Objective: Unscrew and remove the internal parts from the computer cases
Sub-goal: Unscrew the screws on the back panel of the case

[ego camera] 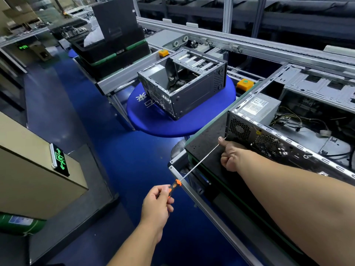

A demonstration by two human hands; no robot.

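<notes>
My left grip (156,198) clamps the screwdriver (199,162) handle; its tip meets the case (269,143) corner at one o'clock, where my right grip (229,155) pinches the shaft. The screw is hidden.

L hand (156,200) on screwdriver (197,164)

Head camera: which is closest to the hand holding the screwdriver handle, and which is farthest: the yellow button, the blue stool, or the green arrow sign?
From the left hand:
1. Blue stool, ahead, under the small case.
2. Yellow button, farther ahead to the right, on the conveyor frame.
The green arrow sign, on the left, looks about as near as the stool; too close to call.
</notes>
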